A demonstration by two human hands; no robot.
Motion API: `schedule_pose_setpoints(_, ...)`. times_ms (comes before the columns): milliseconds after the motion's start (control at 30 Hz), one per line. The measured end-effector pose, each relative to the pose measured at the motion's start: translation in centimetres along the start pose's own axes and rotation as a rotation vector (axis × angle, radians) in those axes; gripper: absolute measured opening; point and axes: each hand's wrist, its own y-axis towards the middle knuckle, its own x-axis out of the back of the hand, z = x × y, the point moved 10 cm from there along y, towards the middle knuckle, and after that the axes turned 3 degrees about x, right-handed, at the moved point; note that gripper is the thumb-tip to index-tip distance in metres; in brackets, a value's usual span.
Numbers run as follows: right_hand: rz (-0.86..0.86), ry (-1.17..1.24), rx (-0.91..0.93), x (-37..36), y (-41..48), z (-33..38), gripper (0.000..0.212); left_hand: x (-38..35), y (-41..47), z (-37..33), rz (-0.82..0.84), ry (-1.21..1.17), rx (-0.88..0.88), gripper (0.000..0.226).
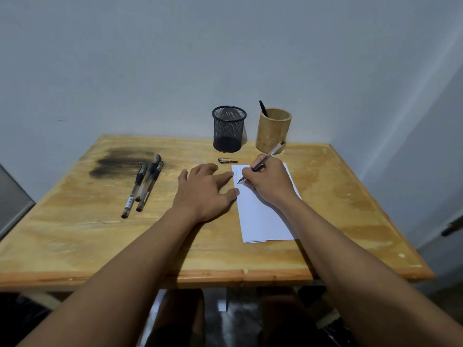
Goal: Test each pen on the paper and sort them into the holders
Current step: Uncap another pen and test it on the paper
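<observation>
Right hand [265, 182]: clamped on pen [265, 157], tip on paper [263, 216], barrel slanting toward bamboo holder [273, 131]
Left hand [205, 189]: fingers spread, bracing paper's edge
Untested pens [144, 186]: left, nearer left hand

You have five pens in view: three lying together on the table [350, 196] at left [144, 187], one in your right hand [263, 182] over the paper [260, 221], one standing in the bamboo holder [273, 130]. Holders: two, the bamboo one and a mesh one [228, 128]. One loose cap [227, 160]. One sheet of paper. One table.
</observation>
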Motion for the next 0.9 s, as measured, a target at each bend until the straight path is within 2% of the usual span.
schedule_pose_setpoints(900, -0.058, -0.023, -0.014, 0.97, -0.25, 0.23, 0.015, 0.07, 0.05, -0.14, 0.001, 0.007, 0.004, 0.057)
